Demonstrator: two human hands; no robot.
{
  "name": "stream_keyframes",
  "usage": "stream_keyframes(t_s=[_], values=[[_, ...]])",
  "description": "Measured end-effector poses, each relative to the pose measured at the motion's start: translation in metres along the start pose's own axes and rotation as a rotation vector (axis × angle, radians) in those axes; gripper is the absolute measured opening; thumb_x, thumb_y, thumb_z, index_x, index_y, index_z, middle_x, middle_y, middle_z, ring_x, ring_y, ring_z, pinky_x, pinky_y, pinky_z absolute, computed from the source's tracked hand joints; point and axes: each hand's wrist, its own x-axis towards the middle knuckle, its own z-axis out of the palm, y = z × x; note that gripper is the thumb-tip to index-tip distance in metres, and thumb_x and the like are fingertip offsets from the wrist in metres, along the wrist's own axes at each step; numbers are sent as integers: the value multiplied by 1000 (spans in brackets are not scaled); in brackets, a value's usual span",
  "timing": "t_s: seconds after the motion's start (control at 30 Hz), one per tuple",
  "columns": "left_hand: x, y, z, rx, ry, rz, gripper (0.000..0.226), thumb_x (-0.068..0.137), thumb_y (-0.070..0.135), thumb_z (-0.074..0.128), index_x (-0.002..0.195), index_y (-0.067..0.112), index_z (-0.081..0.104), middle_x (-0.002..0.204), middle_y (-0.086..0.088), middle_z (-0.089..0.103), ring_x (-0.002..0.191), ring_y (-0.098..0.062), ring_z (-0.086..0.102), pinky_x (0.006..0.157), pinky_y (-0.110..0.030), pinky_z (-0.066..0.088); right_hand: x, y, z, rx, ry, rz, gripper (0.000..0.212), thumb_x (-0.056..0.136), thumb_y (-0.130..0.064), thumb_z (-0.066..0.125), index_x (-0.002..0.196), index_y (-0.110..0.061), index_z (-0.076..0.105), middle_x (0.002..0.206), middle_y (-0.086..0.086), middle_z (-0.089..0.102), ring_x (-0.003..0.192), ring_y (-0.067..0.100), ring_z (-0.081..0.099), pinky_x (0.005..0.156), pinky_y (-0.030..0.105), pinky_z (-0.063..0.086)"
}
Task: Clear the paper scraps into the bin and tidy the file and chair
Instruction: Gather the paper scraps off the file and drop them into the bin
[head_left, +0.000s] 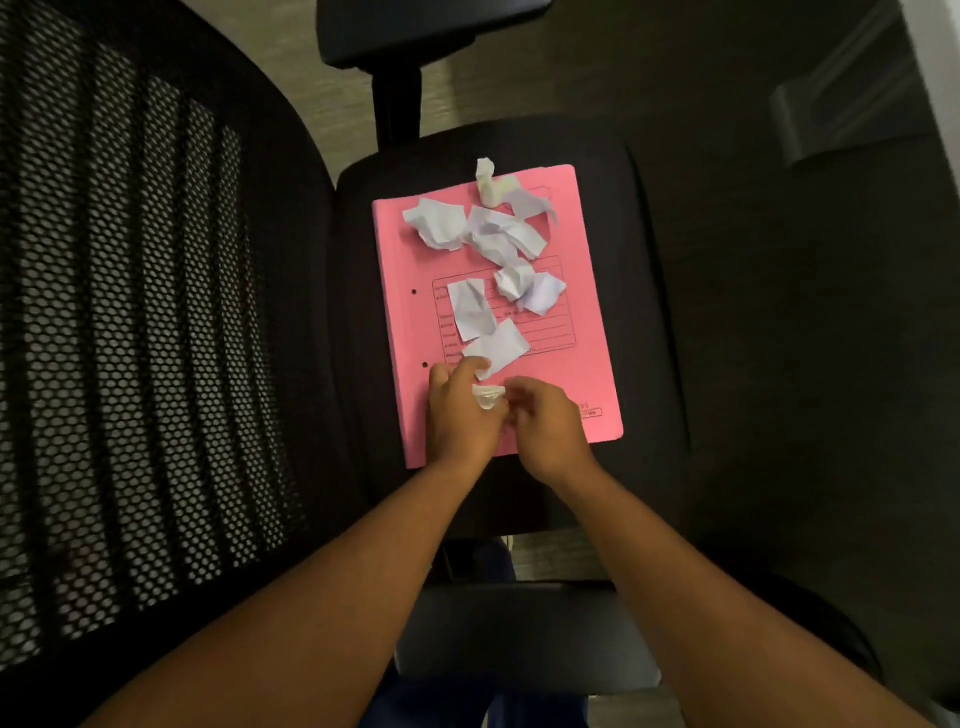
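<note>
While meeting over the pink file (587, 291), left hand (462, 415) and right hand (545, 431), each grip pinching one crumpled scrap (488, 395).

place: likely an office
evidence: black mesh-back office chair (156, 322), pink paper file (582, 364) on its seat

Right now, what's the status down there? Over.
Both hands, left hand and right hand, pinching one paper scrap. Other crumpled scraps on the pink file, chair seat. No bin visible.
</note>
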Motion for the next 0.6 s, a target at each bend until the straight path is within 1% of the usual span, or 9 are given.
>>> stream_keyframes(t_s=[0.1,0.13,0.17,0.2,0.23,0.33,0.43,0.53,0.6], values=[[1,-2,-1,-55,43,-12,30,89,-9,73,112,9,75,114,-1,62,100,-19,64,67,2,47,2,-5,4,97,0,2,47,93,16,44,124,-3,74,116,12,78,106,25,73,99,43,60],[1,-2,-2,-89,37,-28,28,90,-11,71,109,8,76,112,-3,68,99,-22,68,72,-4,54,3,-5,6,124,9,13,48,93,16,43,124,-4,73,115,10,78,103,23,74,98,41,61],[1,-3,-2,-140,27,-65,27,91,-11,70,108,8,76,111,-6,72,99,-24,72,79,-20,64,4,-5,7,131,23,28,46,94,14,44,125,-5,72,114,8,77,101,19,73,96,37,62],[2,-3,-3,-196,27,-114,26,92,-11,70,107,9,76,110,-8,75,98,-25,75,79,-33,68,5,-5,9,113,46,34,43,96,12,46,128,-6,70,114,5,76,99,16,71,95,31,62],[2,-3,-4,-245,47,-161,25,93,-10,70,104,11,76,108,-9,76,95,-22,77,74,-36,68,6,-5,9,71,80,23,41,98,9,49,129,-8,69,115,3,74,99,13,69,93,26,60],[7,-2,-10,-426,119,-264,29,95,-7,71,91,21,70,109,-10,74,77,-8,76,58,-19,61,18,-7,2,-202,286,-195,39,95,1,63,130,-17,66,132,2,63,117,17,61,91,20,54],[14,1,-17,-614,128,-335,32,98,-8,63,92,23,66,108,-9,72,90,-22,78,64,-25,64,46,-16,-15,-526,387,-438,66,86,-33,79,146,-27,53,159,9,40,147,33,37,115,50,42],[23,5,-21,-599,131,-343,34,103,-5,52,92,23,66,92,-6,73,76,-22,77,64,-32,63,78,-27,-27,-767,207,-429,109,73,-80,69,163,-38,25,176,10,7,160,47,5,124,67,13],[29,8,-22,-515,163,-333,34,102,-3,51,86,22,67,86,-7,73,71,-20,70,64,-32,58,92,-30,-26,-869,82,-388,125,65,-95,59,166,-41,10,177,9,-7,160,50,-6,122,74,9]])
